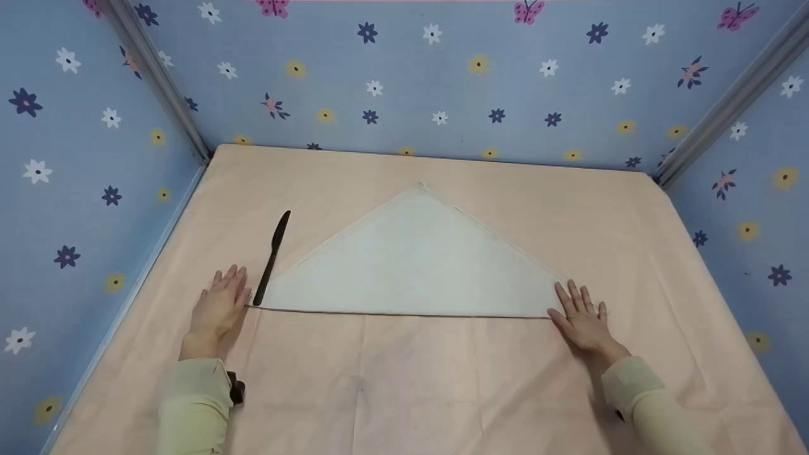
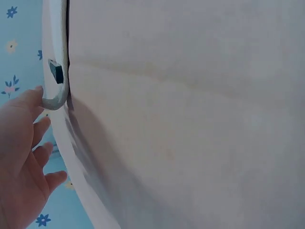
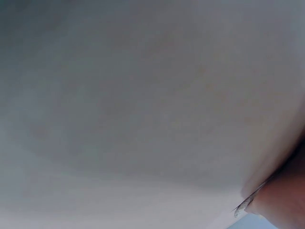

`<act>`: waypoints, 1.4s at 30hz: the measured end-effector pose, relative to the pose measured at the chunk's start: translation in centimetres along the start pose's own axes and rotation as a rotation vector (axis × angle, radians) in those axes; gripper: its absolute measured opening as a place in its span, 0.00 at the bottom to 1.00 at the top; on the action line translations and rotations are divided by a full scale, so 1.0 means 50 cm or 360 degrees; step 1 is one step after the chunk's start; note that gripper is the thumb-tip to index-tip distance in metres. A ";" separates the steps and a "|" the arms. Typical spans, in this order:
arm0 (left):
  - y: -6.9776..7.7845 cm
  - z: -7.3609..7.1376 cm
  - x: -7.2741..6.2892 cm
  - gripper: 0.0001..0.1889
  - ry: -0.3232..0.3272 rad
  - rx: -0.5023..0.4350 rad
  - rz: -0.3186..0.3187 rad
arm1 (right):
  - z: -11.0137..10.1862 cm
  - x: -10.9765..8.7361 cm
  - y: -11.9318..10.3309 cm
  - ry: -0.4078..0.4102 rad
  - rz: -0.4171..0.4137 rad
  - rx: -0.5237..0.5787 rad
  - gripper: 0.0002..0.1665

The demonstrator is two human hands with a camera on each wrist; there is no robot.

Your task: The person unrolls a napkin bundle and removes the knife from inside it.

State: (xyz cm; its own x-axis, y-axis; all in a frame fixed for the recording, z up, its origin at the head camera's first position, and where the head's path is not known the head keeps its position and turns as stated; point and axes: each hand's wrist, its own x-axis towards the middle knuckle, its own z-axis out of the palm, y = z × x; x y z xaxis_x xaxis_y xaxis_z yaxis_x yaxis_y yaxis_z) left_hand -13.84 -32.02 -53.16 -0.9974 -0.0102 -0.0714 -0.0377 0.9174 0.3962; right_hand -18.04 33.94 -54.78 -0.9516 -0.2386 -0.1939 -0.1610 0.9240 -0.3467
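Observation:
A white cloth (image 1: 404, 265), folded into a triangle, lies with its long folded edge toward the person and its peak away. On its left end lies a dark knife (image 1: 272, 259), its blade pointing away. The left hand (image 1: 220, 306) is beside the left corner, fingers extended; in the left wrist view its thumb (image 2: 35, 95) touches the cloth's tip. Spread fingers of the right hand (image 1: 583, 321) rest over the right corner and partly hide it. Only part of a right-hand finger (image 3: 276, 202) shows in the right wrist view, by the cloth's edge.
A pale peach tablecloth (image 1: 417, 379) with creases covers the table. Blue panels (image 1: 404, 88) with flower and butterfly prints stand behind and at both sides, with grey posts (image 1: 161, 76) at the back corners.

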 end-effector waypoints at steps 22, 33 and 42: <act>-0.034 0.002 -0.016 0.38 0.0040 0.0020 -0.0250 | 0.001 0.001 0.000 -0.0009 0.0017 0.0007 0.40; -0.030 -0.001 -0.013 0.39 0.0085 -0.0027 -0.0254 | -0.003 -0.001 -0.003 -0.0015 -0.0005 0.0042 0.39; -0.010 -0.008 -0.013 0.38 0.0250 -0.0217 -0.0295 | -0.001 0.001 -0.001 -0.0008 0.0007 0.0031 0.40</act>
State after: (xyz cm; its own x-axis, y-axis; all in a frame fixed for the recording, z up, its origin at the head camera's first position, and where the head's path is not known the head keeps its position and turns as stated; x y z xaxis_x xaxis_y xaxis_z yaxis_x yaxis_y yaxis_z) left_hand -13.17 -32.64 -52.94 -0.9695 -0.2444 -0.0157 -0.2181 0.8323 0.5097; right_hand -18.07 33.90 -54.70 -0.9509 -0.2363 -0.2000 -0.1519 0.9190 -0.3639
